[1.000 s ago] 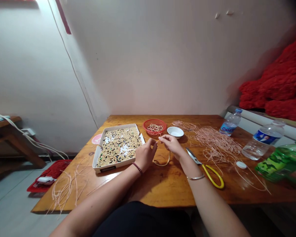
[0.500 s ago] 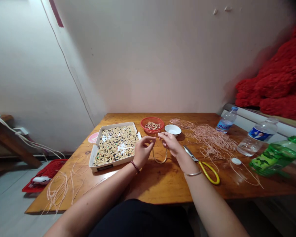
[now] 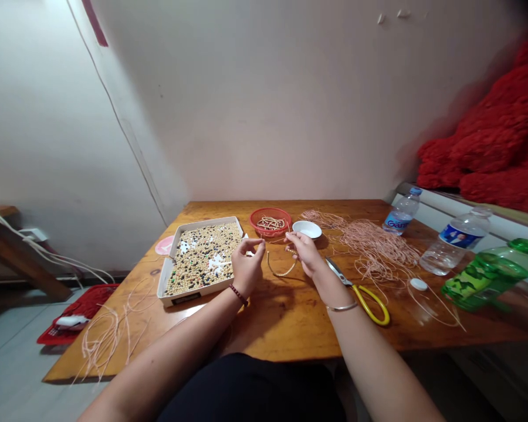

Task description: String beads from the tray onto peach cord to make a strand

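Note:
A curved strand of pale beads [image 3: 282, 274] hangs between my two hands, over the wooden table. My left hand [image 3: 247, 262] is closed in a pinch at the right side of the bead box, holding a thin cord end. My right hand [image 3: 305, 251] is closed too, its fingers on the cord and the strand's right end. A thin cord runs from one hand to the other. The white box [image 3: 198, 292] left of my hands holds many pale and dark beads. Beyond my hands is a red basket [image 3: 270, 231] with bead strands inside.
A white dish [image 3: 307, 229] stands right of the basket. Yellow-handled scissors [image 3: 369, 305], pink cords [image 3: 376, 243] and a white cap [image 3: 418, 284] lie on the right. Two clear bottles [image 3: 402, 212] and a green bottle [image 3: 488, 275] are farther right. More cords [image 3: 103, 337] lie at left.
My hands have moved apart, the left one going left with its cord end. The bead strand's left end now shows free of my left hand.

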Available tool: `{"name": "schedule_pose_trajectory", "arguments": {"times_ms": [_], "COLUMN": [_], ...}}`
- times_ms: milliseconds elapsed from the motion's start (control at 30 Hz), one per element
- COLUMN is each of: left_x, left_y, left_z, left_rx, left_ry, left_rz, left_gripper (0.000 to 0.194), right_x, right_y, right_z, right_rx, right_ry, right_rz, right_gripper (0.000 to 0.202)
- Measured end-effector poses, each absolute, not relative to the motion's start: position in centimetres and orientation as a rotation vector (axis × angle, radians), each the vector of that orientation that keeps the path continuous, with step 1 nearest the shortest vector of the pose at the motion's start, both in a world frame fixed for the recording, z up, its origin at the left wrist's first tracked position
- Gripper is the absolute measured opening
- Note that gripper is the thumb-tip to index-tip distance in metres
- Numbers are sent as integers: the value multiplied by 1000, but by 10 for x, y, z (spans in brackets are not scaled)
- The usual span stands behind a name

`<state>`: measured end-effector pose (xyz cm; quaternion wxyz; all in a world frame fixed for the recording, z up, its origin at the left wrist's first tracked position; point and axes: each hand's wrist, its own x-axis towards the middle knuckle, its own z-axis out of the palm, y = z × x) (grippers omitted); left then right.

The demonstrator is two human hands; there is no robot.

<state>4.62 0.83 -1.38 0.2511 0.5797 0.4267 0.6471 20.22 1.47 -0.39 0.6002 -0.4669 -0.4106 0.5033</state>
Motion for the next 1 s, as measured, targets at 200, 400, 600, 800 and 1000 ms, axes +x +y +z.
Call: {"name": "schedule_pose_trajectory", "arguments": {"times_ms": [200, 400, 600, 800, 1000], "left_x": [46, 45, 44, 44, 44], "left_y": [13, 17, 22, 21, 19], "left_z": [-18, -21, -26, -22, -18], "left_rx": [1554, 1497, 1445, 1416, 1380], "left_ry": [1173, 1154, 1187, 1219, 1248], "left_rz": [1768, 1782, 1794, 1812, 1821], "left_gripper": [16, 16, 16, 16, 17], "right_x": [204, 205, 209, 214, 216], "right_y": [21, 27, 24, 25, 27], "right_z": [-9, -14, -11, -9, -12], "right_rx": [-1116, -1233, -1238, -1228, -1218], "right_ry": [-864, -826, -546, -458, -429], "right_rz": [1048, 870, 1082, 1122, 1129], "right_gripper": [30, 20, 8, 5, 4]}}
